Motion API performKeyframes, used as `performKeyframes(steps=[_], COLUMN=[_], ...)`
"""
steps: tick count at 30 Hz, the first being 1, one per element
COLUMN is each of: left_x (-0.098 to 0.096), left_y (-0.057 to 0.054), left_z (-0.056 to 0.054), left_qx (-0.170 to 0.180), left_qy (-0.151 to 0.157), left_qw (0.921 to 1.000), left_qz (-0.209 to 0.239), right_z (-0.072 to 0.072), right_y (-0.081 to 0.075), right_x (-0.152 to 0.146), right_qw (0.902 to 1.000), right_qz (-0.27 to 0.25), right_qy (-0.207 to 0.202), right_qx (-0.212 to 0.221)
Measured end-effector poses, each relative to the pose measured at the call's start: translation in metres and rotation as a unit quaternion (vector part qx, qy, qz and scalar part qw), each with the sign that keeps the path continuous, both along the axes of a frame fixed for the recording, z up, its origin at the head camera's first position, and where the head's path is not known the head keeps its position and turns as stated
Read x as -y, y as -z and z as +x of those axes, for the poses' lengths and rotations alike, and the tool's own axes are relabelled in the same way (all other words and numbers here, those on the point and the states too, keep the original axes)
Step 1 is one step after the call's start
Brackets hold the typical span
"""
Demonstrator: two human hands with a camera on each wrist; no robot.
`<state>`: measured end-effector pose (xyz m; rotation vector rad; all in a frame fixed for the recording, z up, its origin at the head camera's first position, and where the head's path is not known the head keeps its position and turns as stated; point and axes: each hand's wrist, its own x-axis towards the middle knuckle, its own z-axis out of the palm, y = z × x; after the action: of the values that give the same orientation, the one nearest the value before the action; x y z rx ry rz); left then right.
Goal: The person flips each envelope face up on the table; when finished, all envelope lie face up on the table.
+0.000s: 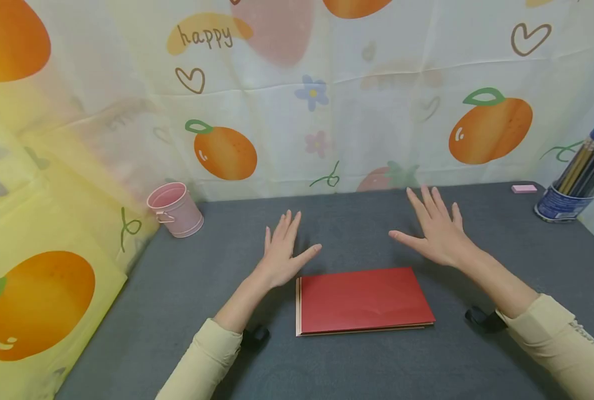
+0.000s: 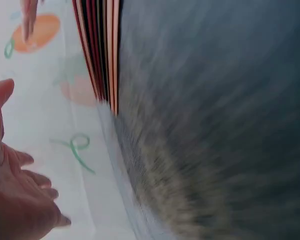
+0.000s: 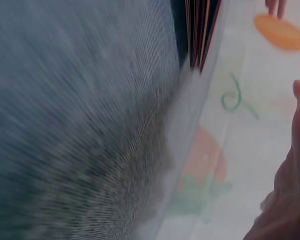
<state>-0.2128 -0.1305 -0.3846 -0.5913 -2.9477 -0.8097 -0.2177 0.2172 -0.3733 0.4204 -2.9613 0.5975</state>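
Note:
A stack of thin boards or card sheets with a red top (image 1: 364, 300) lies flat on the dark grey table. In the left wrist view the layered edges (image 2: 101, 45) of the stack show red, dark and tan. Just past its far left corner, my left hand (image 1: 281, 258) is held with fingers spread, holding nothing. Beyond the far right corner, my right hand (image 1: 439, 233) has its fingers fanned out and is likewise holding nothing. Both hands seem to be above the table, apart from the stack.
A small pink bucket (image 1: 176, 211) stands at the table's back left. At the back right are a blue-lidded tub of pencils (image 1: 574, 178) and a pink eraser-like block (image 1: 524, 189). A fruit-printed cloth (image 1: 277, 144) hangs along the back edge.

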Motion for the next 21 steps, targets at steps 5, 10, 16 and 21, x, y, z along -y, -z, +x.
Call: performKeyframes(steps=[5,10,16,21], left_x=[-0.001,-0.001,0.002,0.004], left_y=[0.001,0.000,0.001,0.004], left_z=[0.024,0.046,0.064,0.072], left_qx=[0.037,0.087,0.140,0.139], left_qy=[0.089,0.159,0.206,0.224], left_qw=[0.9953,0.9834,0.9664,0.9589], left_qz=[0.003,-0.011,-0.065,-0.104], right_z=[0.023,0.049,0.072,0.081], right_y=[0.003,0.009,0.011,0.014], right_x=[0.008,0.014,0.016,0.013], right_qw=[0.9960,0.9839,0.9691,0.9618], right_qz=[-0.011,-0.040,-0.028,0.001], right_qy=[-0.087,-0.159,-0.209,-0.241], right_qx=[0.020,0.070,0.127,0.129])
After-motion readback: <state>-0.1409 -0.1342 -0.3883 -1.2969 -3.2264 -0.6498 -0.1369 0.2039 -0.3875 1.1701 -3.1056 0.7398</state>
